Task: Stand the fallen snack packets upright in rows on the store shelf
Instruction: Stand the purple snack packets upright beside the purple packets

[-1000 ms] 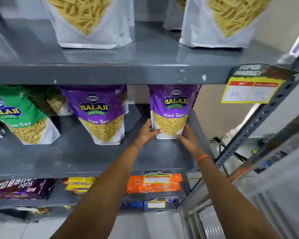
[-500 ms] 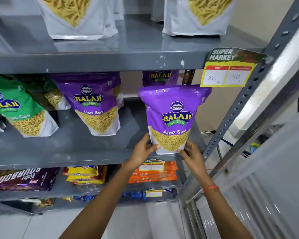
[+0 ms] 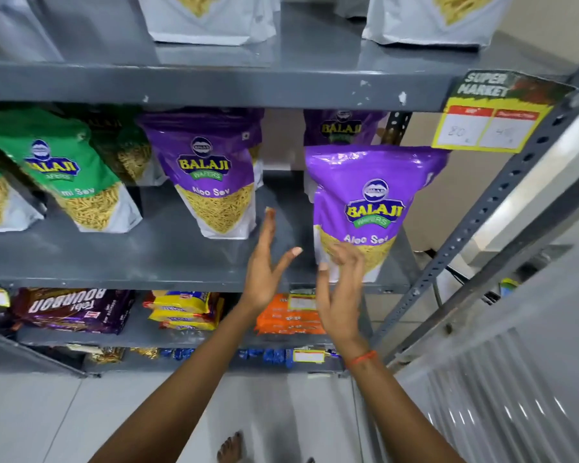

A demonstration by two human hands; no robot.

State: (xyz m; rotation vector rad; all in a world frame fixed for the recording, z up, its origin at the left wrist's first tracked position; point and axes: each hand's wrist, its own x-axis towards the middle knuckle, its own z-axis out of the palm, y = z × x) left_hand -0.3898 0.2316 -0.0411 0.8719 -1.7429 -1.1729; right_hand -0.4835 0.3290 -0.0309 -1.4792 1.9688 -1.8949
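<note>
A purple Aloo Sev packet (image 3: 371, 208) stands upright at the front right of the grey middle shelf (image 3: 168, 259). Behind it another purple packet (image 3: 341, 127) stands further back. A third purple Aloo Sev packet (image 3: 214, 172) stands upright mid-shelf, and green sev packets (image 3: 64, 172) lean at the left. My left hand (image 3: 264, 265) is open with fingers spread, apart from the front packet, to its left. My right hand (image 3: 341, 289) is open just in front of that packet's lower left corner, fingers loose; whether it touches is unclear.
The top shelf (image 3: 281, 85) carries white snack bags (image 3: 211, 18). A yellow price tag (image 3: 488, 125) hangs on the slotted right upright (image 3: 502, 202). Lower shelves hold Bourbon biscuit packs (image 3: 71, 309), yellow packs (image 3: 184, 309) and orange packs (image 3: 288, 315). A corrugated metal sheet (image 3: 502, 389) stands at right.
Both hands pulled the purple packet from the back of the shelf to its front edge, then let go. Now they are open and drawn back from it.
</note>
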